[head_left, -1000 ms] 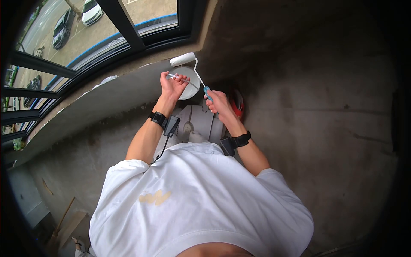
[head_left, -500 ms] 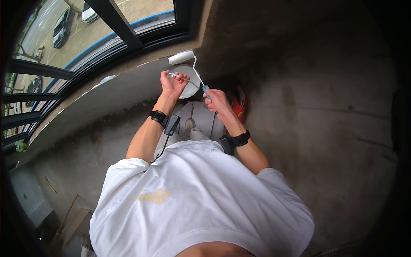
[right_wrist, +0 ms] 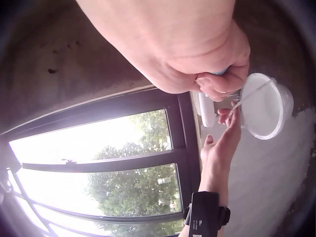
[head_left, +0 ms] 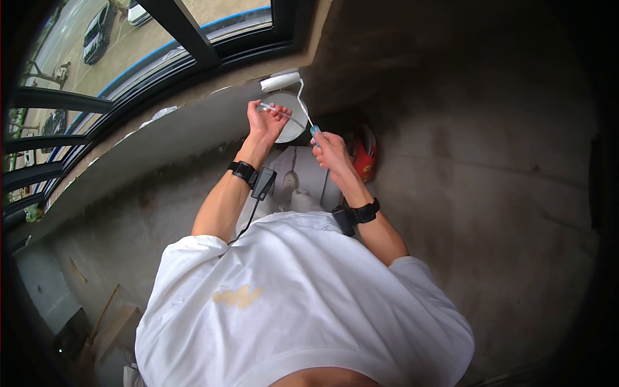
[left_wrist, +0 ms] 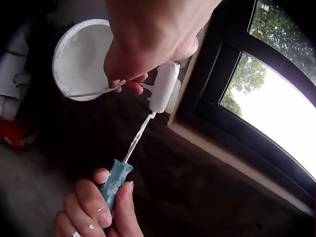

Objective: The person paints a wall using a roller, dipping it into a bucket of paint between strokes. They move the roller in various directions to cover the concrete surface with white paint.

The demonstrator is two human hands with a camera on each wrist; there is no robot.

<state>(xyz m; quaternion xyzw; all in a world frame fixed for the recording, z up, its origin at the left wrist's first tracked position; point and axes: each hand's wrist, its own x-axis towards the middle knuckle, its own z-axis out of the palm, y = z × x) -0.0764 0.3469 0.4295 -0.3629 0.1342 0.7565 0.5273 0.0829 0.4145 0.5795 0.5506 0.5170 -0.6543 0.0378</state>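
In the head view my right hand grips the blue handle of a paint roller, its fingers and thumb curled round it. The white roller sleeve lies at the edge of the wall just below the window, beyond my left hand. My left hand's fingers are curled round the thin bail handle of a white bucket. The bucket hangs beside the low wall with its mouth up and whitish paint inside. White paint coats the roller's wire frame, and specks of it dot my right fingers.
A dark-framed window runs along the left above a low grey wall. Near my feet is a red object; pale boards lie below the bucket. A stick leans at the lower left.
The head view has shifted slightly, and the hands, roller and bucket sit a little higher and further right in it. More of the red object shows. Both grips are the same.
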